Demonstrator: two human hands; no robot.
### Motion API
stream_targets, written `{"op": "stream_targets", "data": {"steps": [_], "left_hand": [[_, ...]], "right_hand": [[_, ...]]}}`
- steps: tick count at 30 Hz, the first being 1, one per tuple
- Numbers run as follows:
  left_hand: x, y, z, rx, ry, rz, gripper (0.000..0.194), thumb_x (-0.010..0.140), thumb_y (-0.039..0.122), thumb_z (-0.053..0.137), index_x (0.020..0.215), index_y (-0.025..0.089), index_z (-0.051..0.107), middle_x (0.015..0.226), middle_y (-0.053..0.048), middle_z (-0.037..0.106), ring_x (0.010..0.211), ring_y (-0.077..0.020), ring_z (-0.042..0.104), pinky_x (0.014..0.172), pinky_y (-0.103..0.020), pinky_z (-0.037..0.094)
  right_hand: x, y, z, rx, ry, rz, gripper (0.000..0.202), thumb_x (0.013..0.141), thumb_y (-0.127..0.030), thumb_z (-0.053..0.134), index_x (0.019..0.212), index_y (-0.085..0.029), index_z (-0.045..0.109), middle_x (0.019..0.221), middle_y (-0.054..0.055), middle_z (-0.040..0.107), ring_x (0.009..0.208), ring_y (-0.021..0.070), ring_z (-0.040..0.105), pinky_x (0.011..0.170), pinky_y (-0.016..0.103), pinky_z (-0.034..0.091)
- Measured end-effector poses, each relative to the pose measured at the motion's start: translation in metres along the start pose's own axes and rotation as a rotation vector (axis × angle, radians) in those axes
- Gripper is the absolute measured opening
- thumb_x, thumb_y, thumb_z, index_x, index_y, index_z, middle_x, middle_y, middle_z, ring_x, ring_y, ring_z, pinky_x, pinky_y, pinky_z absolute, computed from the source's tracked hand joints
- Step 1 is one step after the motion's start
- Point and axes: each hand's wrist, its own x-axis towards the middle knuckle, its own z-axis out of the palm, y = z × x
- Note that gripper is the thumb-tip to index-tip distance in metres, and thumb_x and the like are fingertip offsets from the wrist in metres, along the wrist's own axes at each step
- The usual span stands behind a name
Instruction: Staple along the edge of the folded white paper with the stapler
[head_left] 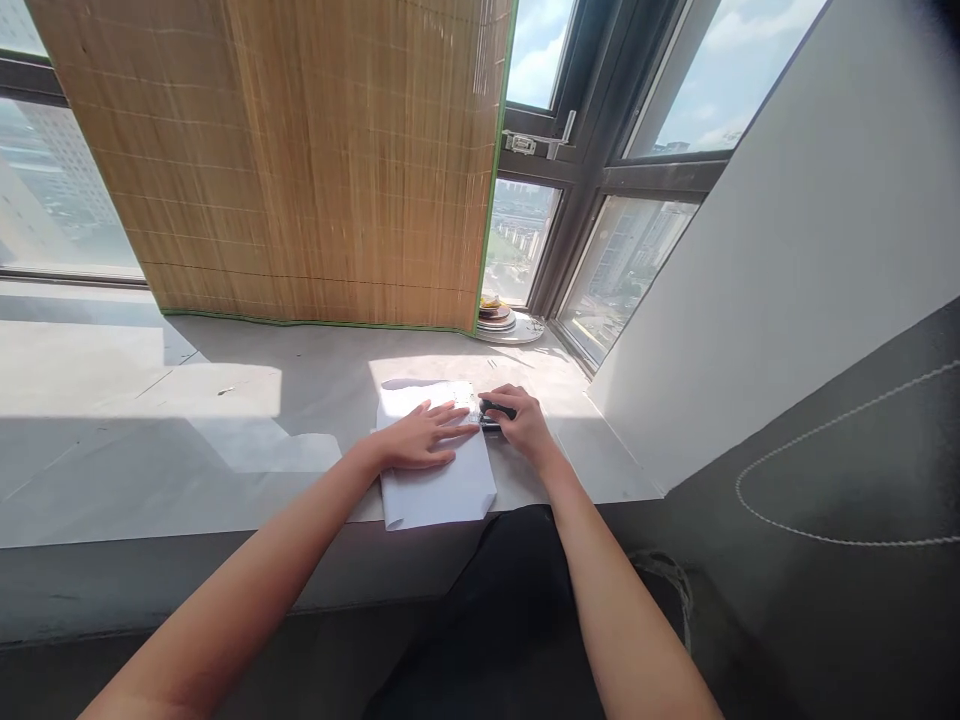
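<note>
White sheets of paper [442,497] lie on the pale window ledge, their front edge at the ledge's rim and one lower corner curled. My left hand [424,436] rests flat on them with its fingers spread. At the right edge of the paper, my right hand [529,428] is closed around a small black stapler [498,408]. The stapler's front end meets the paper's edge; my fingers partly cover its body.
A bamboo blind [337,170] hangs down to the ledge [225,470]. Stacked plates [510,325] stand in the window corner. A white wall [780,220] slopes in at the right, with a beaded cord [825,541] before it.
</note>
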Motion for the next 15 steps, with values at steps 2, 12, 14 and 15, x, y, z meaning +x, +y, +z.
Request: {"op": "stream_targets", "data": {"steps": [2, 12, 14, 15], "left_hand": [[-0.0006, 0.0038, 0.0027, -0.025, -0.001, -0.011, 0.063, 0.104, 0.048, 0.049, 0.164, 0.047, 0.030, 0.175, -0.002, 0.019, 0.160, -0.0388, 0.022, 0.126, -0.065, 0.014], [-0.0035, 0.0092, 0.0031, -0.039, 0.022, -0.045, 0.059, 0.103, 0.046, 0.054, 0.160, 0.047, 0.040, 0.174, -0.003, 0.022, 0.160, -0.0381, 0.023, 0.126, -0.066, 0.014], [-0.0034, 0.0089, 0.0036, -0.040, 0.016, -0.053, 0.059, 0.103, 0.046, 0.055, 0.160, 0.046, 0.040, 0.174, -0.004, 0.022, 0.160, -0.0386, 0.023, 0.126, -0.067, 0.013], [-0.0032, 0.0089, 0.0038, -0.040, 0.014, -0.055, 0.059, 0.103, 0.046, 0.055, 0.160, 0.046, 0.040, 0.174, -0.004, 0.022, 0.160, -0.0390, 0.023, 0.126, -0.068, 0.013]], "right_hand": [[0.0003, -0.0012, 0.0015, -0.017, -0.006, 0.008, 0.035, 0.089, -0.017, 0.065, 0.115, -0.034, 0.080, 0.110, 0.003, 0.074, 0.110, 0.0253, 0.063, 0.101, 0.042, 0.046], [-0.0002, 0.0024, 0.0005, -0.087, 0.107, 0.066, 0.035, 0.092, -0.017, 0.061, 0.116, -0.032, 0.080, 0.109, 0.005, 0.072, 0.109, 0.0262, 0.061, 0.100, 0.042, 0.046], [0.0000, 0.0044, 0.0004, -0.059, 0.092, 0.039, 0.034, 0.091, -0.017, 0.062, 0.116, -0.031, 0.081, 0.108, 0.005, 0.072, 0.108, 0.0258, 0.061, 0.101, 0.041, 0.047], [0.0001, 0.0052, 0.0005, -0.047, 0.082, 0.027, 0.034, 0.091, -0.017, 0.062, 0.116, -0.031, 0.081, 0.109, 0.005, 0.072, 0.108, 0.0255, 0.061, 0.101, 0.040, 0.047]]}}
